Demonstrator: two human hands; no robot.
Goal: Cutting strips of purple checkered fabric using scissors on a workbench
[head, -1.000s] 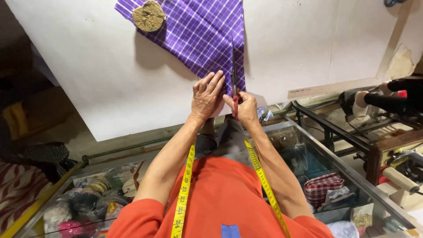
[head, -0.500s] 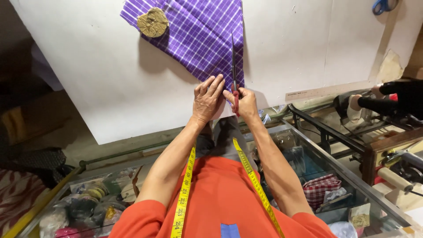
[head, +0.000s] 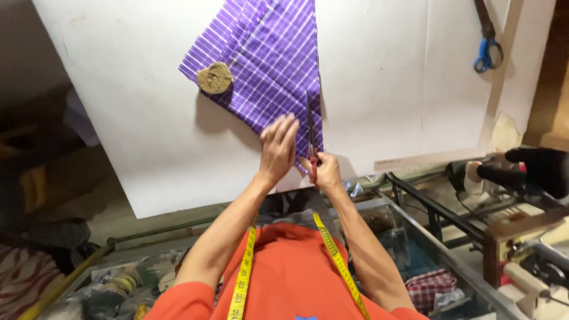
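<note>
A: Scissors (head: 310, 133) are seen near the middle of the view, on the purple striped cloth (head: 261, 65). Which way are they pointed?

B: The blades are pointed away from the person, up the picture, with the long axis nearly straight up and down. The red handles are kept at the near end, by the cloth's lower tip.

A: How are they held?

B: The right hand (head: 325, 172) is closed around the red handles. Whether the blades are parted cannot be told; only a thin dark line is shown.

A: And the other hand?

B: The left hand (head: 277, 148) is laid flat on the cloth just beside the blades, fingers stretched out and pressed down. Nothing is gripped by it.

A: How is the cloth placed?

B: It is spread on a white board (head: 130, 118), narrowed to a point toward the person, its stripes run along the same direction as the blades. A round tan weight (head: 214, 78) is set on its left corner, well apart from the hands.

A: Anything else?

B: A yellow tape measure (head: 243, 272) is hung round the neck over an orange shirt, and blue-handled scissors (head: 487, 50) are seen at the upper right.
</note>
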